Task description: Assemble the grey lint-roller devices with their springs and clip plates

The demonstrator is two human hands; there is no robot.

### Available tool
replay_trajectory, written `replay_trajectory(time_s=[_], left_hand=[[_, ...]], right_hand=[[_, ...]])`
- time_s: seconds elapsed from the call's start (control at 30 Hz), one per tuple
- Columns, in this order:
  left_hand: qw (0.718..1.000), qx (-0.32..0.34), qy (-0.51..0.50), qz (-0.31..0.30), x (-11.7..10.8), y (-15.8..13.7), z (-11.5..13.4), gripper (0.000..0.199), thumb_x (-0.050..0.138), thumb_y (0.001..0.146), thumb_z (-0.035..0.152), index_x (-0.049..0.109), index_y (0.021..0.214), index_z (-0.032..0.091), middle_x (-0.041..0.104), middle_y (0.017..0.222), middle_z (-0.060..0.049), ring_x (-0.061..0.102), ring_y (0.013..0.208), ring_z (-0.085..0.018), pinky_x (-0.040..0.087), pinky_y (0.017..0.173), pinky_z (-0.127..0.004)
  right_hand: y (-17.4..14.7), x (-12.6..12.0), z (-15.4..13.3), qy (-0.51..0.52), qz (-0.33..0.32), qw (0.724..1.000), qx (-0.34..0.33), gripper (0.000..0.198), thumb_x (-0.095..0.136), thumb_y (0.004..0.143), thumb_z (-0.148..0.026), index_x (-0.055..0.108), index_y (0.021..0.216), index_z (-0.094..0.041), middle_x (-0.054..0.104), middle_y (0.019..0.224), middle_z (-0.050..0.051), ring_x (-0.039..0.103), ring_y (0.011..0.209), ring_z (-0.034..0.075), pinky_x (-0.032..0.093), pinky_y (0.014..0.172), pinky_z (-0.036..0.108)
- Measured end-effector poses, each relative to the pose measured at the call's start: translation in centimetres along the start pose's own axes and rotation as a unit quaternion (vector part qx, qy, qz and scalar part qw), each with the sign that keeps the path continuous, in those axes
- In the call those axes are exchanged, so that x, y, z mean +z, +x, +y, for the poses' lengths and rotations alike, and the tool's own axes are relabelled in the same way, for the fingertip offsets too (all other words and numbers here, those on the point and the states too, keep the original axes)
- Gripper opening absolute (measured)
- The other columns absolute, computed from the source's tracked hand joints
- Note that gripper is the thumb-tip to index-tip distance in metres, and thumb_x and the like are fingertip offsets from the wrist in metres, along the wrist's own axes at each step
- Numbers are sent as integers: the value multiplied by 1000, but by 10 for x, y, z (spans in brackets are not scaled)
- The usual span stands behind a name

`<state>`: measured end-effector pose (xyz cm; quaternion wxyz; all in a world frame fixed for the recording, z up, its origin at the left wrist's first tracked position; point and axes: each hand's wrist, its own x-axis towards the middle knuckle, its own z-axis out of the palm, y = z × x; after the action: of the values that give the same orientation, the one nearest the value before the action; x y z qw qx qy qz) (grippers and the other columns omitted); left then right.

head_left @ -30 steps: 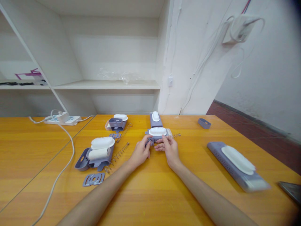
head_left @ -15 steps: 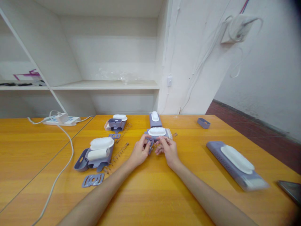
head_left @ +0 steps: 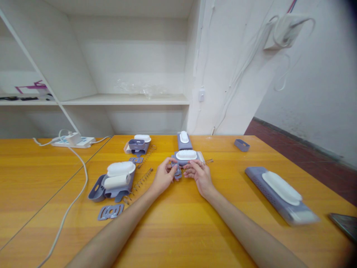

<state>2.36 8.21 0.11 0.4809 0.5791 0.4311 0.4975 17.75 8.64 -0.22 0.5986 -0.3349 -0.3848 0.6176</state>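
My left hand (head_left: 164, 175) pinches a small grey-purple slotted plastic piece (head_left: 177, 172) between thumb and fingers. Across a small gap, my right hand (head_left: 201, 178) is closed around a metal coil spring (head_left: 208, 161), whose end sticks out to the right behind the fingers. Just beyond both hands lies a grey-purple holder with a white bristled brush (head_left: 186, 155) on top, partly covered by my fingers. Another holder with a white brush (head_left: 184, 137) lies behind it.
At left stand a brush set (head_left: 121, 169) with a white roller (head_left: 117, 181), a loose coil spring (head_left: 142, 179) and a slotted plate (head_left: 111, 211). A similar set (head_left: 139, 144) is farther back. At right are a wrapped holder (head_left: 279, 191), a small tray (head_left: 241, 145) and a phone-like object (head_left: 344, 225).
The slotted piece has turned so more of its flat face shows. My right hand has shifted slightly away from it, and the spring's end reaches a little farther right.
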Motion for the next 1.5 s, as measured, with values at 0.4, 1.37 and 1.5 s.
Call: replay_trajectory(time_s=[0.4,1.37,1.5], left_hand=[[999,4,-34,-38,0,-3,2,38,61,75,30,39,105,19,64,85,-3,58,56,-10,45,46,-18],[996,22,-55,-60,1,-3,2,37,59,77,26,40,108,19,63,88,-5,61,68,-13,47,57,-21],[996,27,-56,-64,1,-3,2,35,56,79,24,41,110,18,63,86,-5,60,67,-12,47,58,-21]], right_hand=[[-1,1,0,-111,28,991,-76,25,64,75,-39,61,84,-16,68,80,5,63,69,16,51,48,23],[-8,8,6,-334,-28,922,-196,19,64,73,-27,61,91,-22,59,96,5,58,77,18,51,54,25],[-9,10,4,-358,-23,910,-209,17,63,74,-27,60,90,-21,61,91,4,59,79,18,49,57,25]])
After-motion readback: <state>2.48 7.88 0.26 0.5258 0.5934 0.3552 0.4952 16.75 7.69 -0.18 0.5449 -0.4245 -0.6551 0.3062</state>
